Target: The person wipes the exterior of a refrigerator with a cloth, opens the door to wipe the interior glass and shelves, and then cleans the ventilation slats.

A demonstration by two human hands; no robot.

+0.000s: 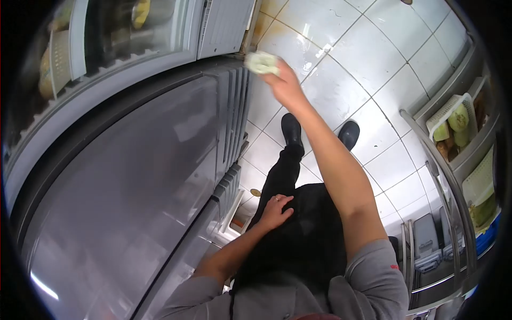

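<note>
My right hand (285, 82) is stretched out over the tiled floor, closed on a pale green-white cloth (262, 63) that is blurred by motion. The cloth is close to the corner of the grey appliance (133, 138). Lower down, my left hand (276, 212) rests against the black apron (314, 229) at my thigh, its fingers apart and nothing in it; a ring shows on one finger.
White floor tiles (341, 74) look wet in places. A glass-fronted case (133, 32) with food inside stands at the upper left. Metal shelving (461, 176) on the right holds baskets (453, 125) of produce. Dark boots (349, 134) stand on the floor.
</note>
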